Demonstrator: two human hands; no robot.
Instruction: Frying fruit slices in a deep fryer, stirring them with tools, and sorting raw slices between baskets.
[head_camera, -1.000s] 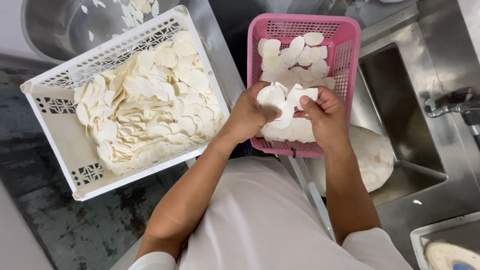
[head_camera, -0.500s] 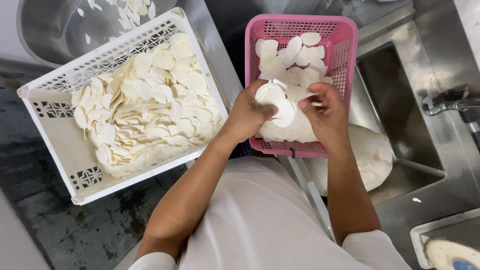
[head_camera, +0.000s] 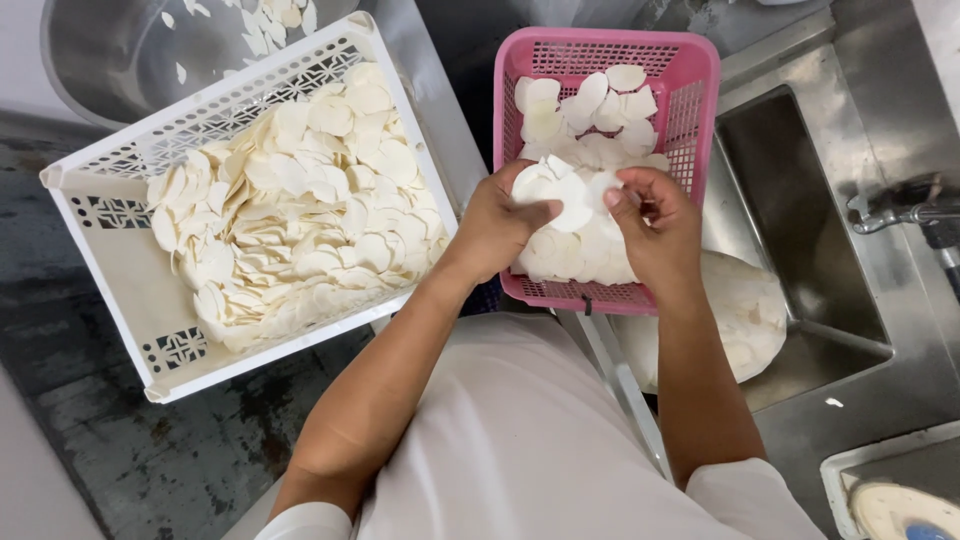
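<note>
Head view, all placed from the pink basket (head_camera: 690, 90): directly over its near half, left hand (head_camera: 497, 222) and right hand (head_camera: 655, 225) close together, both gripping one bunch of thin white round slices (head_camera: 560, 195), left fingers curled under and around the stack, right fingertips pinched on its right edge. Compared with a second ago, bunch looking tighter and flatter, right fingers shifted from over the top to the side; judged as squaring up or peeling slices apart. More loose slices lying in the basket beneath and beyond the hands. Left of the basket, a white crate (head_camera: 100, 260) heaped with the same slices. Beyond that crate, a metal bowl (head_camera: 90, 60) with a few pieces. Right of the basket, a steel sink (head_camera: 800, 200), tap (head_camera: 905, 215) at its far right
</note>
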